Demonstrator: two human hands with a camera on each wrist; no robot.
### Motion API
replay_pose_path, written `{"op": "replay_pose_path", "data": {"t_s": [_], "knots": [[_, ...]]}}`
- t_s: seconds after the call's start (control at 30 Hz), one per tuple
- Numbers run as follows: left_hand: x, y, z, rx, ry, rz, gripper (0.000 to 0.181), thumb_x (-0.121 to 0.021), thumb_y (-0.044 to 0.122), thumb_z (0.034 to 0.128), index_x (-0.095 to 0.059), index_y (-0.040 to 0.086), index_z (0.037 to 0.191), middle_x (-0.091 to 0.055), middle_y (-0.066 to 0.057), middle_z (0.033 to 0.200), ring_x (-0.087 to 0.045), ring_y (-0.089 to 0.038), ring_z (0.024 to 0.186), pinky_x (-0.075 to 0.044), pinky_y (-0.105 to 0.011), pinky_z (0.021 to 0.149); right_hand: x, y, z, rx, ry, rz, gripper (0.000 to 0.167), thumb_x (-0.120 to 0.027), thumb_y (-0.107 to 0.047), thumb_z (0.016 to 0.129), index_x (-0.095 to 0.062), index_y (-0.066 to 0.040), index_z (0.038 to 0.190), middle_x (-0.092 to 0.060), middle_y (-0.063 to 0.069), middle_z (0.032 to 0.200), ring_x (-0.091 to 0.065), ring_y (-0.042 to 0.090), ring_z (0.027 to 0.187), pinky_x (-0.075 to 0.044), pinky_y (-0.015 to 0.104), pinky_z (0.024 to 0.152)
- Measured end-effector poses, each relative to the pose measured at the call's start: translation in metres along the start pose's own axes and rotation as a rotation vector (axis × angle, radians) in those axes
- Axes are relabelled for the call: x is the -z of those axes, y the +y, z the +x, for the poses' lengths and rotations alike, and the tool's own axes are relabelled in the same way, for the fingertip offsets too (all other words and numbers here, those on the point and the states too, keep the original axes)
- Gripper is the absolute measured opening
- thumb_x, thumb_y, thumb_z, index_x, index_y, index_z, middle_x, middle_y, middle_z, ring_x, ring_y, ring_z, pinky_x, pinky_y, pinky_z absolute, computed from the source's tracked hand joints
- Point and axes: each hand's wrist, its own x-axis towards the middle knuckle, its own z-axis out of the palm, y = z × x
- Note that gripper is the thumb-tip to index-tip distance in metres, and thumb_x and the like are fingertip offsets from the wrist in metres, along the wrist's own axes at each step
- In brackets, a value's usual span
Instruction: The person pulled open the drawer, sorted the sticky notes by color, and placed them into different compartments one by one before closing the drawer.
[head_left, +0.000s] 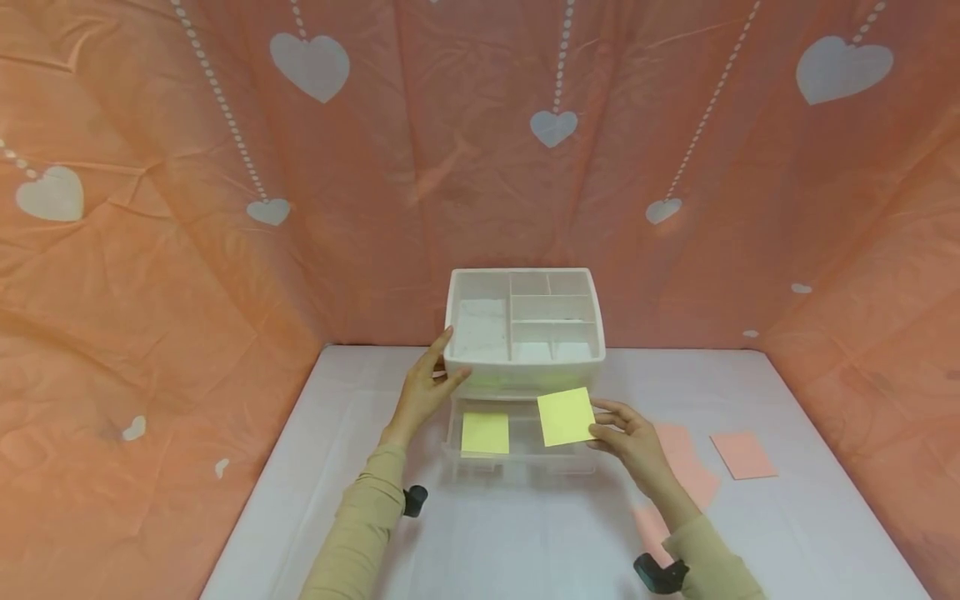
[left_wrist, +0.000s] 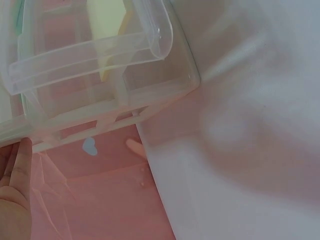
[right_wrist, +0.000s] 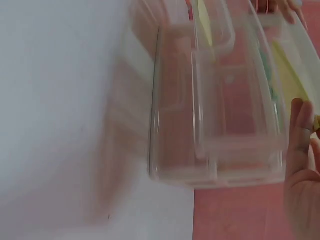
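Note:
A white organizer (head_left: 525,379) with a divided top tray stands at the table's back; a clear drawer (head_left: 525,433) juts from its front. One yellow note stack (head_left: 485,433) lies in the drawer's left part. My right hand (head_left: 637,446) pinches another yellow note pad (head_left: 566,417) by its right edge, above the drawer's right part. With thumb and fingers spread, my left hand (head_left: 423,392) touches the organizer's left side. In the left wrist view the left hand (left_wrist: 15,190) is at the organizer's edge; the right wrist view shows the right hand (right_wrist: 302,165) holding the yellow pad (right_wrist: 290,75).
Pink notes (head_left: 744,455) lie on the white table (head_left: 810,533) to the right, some partly behind my right forearm. An orange curtain (head_left: 420,167) with white hearts surrounds the table at the back and sides.

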Motion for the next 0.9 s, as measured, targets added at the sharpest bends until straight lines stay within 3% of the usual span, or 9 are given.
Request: {"op": "replay_pose_path", "data": {"t_s": [0.33, 0.43, 0.6, 0.9], "knots": [[-0.002, 0.001, 0.001, 0.034, 0.011, -0.043, 0.073, -0.07, 0.028, 0.083, -0.032, 0.03, 0.145, -0.057, -0.018, 0.106, -0.06, -0.031, 0.104, -0.052, -0.041, 0.09, -0.023, -0.007, 0.006, -0.045, -0.016, -0.039, 0.047, -0.065, -0.008, 0.086, -0.049, 0.007, 0.127, -0.056, 0.004, 0.096, -0.063, 0.007, 0.077, -0.056, 0.023, 0.076], [-0.002, 0.001, 0.001, 0.044, 0.005, -0.036, 0.073, -0.07, 0.031, 0.0833, -0.031, 0.035, 0.145, -0.057, -0.017, 0.107, -0.059, -0.03, 0.104, -0.052, -0.04, 0.091, -0.028, -0.01, 0.008, -0.053, -0.034, -0.081, 0.045, -0.064, -0.007, 0.086, -0.049, 0.008, 0.126, -0.054, 0.007, 0.095, -0.063, 0.007, 0.074, -0.057, 0.023, 0.075], [-0.001, 0.001, 0.001, 0.032, 0.001, -0.015, 0.071, -0.068, 0.035, 0.0842, -0.03, 0.041, 0.143, -0.057, -0.014, 0.108, -0.06, -0.028, 0.103, -0.053, -0.038, 0.09, -0.037, -0.014, 0.011, -0.077, -0.066, -0.113, 0.043, -0.061, -0.004, 0.087, -0.048, 0.009, 0.125, -0.053, 0.01, 0.095, -0.063, 0.01, 0.075, -0.057, 0.023, 0.075], [0.0, 0.002, 0.0, 0.019, 0.004, -0.025, 0.072, -0.069, 0.032, 0.0836, -0.03, 0.037, 0.144, -0.056, -0.013, 0.106, -0.06, -0.028, 0.103, -0.053, -0.038, 0.089, -0.044, -0.016, 0.015, -0.131, -0.136, -0.182, 0.039, -0.055, 0.001, 0.088, -0.041, 0.011, 0.123, -0.05, 0.013, 0.095, -0.059, 0.011, 0.077, -0.057, 0.023, 0.076]]}}
